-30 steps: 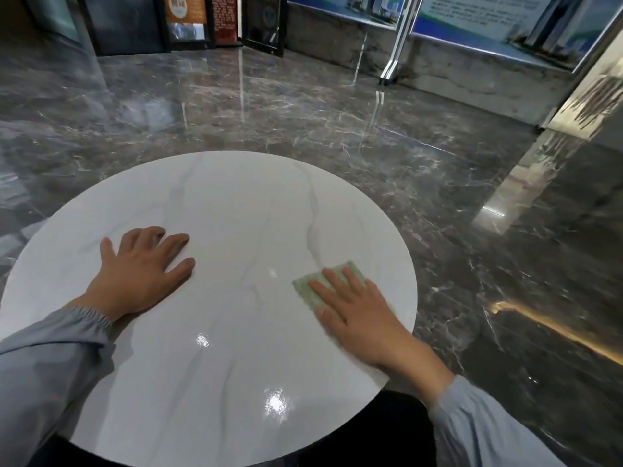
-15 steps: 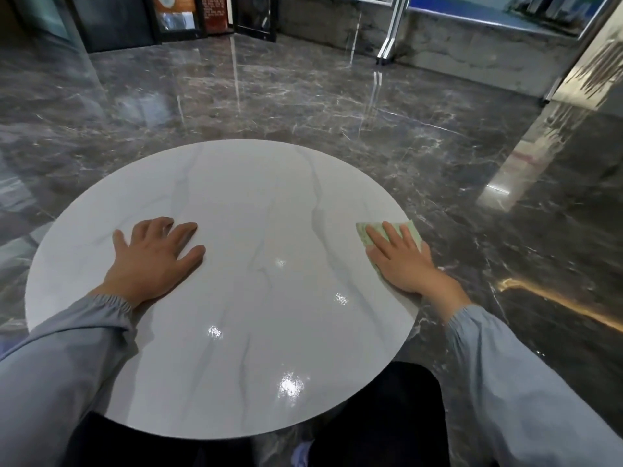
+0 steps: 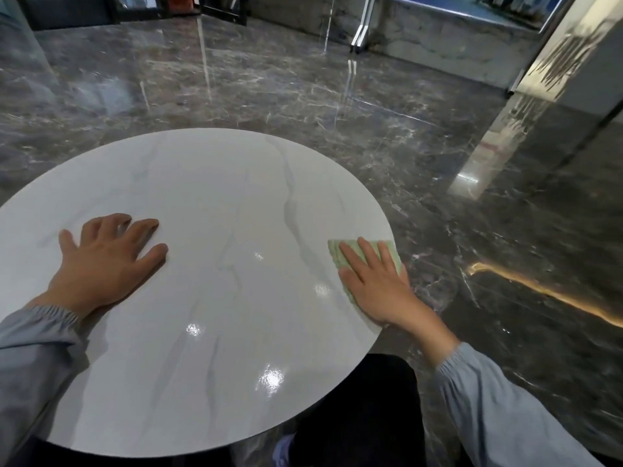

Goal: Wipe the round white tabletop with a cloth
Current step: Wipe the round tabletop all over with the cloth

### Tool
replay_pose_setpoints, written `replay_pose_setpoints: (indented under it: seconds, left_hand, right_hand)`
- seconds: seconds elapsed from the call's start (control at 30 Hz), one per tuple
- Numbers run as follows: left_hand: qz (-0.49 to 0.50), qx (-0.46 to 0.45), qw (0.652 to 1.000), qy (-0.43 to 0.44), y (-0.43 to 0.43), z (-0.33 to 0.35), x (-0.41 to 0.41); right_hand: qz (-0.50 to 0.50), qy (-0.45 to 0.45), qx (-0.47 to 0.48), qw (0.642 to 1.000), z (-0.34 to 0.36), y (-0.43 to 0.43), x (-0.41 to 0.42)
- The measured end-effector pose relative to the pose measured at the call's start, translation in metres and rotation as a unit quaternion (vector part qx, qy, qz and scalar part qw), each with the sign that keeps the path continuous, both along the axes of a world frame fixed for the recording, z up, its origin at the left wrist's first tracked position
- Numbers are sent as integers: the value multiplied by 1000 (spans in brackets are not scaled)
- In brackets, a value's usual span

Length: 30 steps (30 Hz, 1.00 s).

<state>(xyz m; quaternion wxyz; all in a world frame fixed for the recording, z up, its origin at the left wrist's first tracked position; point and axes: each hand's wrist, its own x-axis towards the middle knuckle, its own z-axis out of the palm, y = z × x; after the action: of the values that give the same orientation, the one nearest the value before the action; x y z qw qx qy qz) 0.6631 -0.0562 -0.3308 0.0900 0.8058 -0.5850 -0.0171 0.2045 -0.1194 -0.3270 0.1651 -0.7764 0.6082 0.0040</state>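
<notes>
One pale green cloth lies flat at the right-hand rim of the one round white tabletop, its far corner right at the edge. The right hand presses down on it, fingers straight and laid flat, no clench, nothing pinched. The left hand rests palm-down on the bare, grey-veined top, well apart on the left side, fingers spread, grasping nothing. Two hands, two grey-blue sleeves. All around, a dark glossy veined stone floor, with one warm streak of light at right.

Left hand and right hand apparently flat, fingers extended.
</notes>
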Motion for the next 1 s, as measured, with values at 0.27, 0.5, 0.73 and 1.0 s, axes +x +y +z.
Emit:
replay_pose_setpoints:
  seconds: [0.27, 0.5, 0.73, 1.0]
  left_hand:
    - [8, 9, 1000, 17, 4, 7, -9]
    - [4, 8, 1000, 18, 5, 8, -7]
    - [-2, 6, 1000, 11, 6, 7, -5]
    - [-2, 10, 1000, 9, 7, 8, -5]
  right_hand:
    - [-27, 9, 31, 999, 25, -81, 60]
    - [104, 12, 16, 994, 28, -57, 149]
    - [232, -9, -21, 972, 17, 65, 126]
    - [93, 47, -17, 994, 21, 34, 23]
